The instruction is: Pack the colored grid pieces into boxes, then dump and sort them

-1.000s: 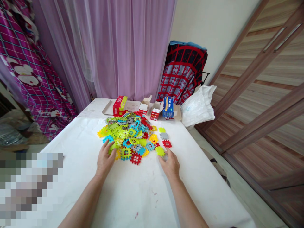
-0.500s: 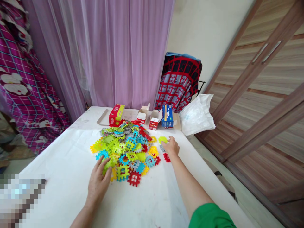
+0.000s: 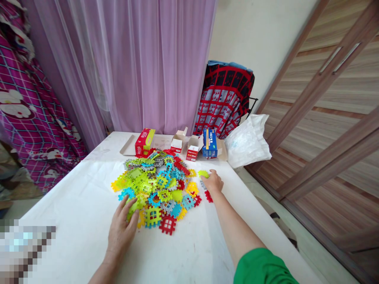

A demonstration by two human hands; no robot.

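White tabletop (image 3: 74,209), plastic tiles (image 3: 161,182), lilac curtains (image 3: 148,67)

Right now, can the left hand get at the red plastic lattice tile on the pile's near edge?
Likely yes. The left hand is beside the pile, and the red lattice tile sits at its front edge; the white tabletop in front leaves the way free.

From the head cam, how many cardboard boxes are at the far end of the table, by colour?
Red-and-yellow box: 1
Blue box: 1
Open white-and-red boxes: 2
Total: 4
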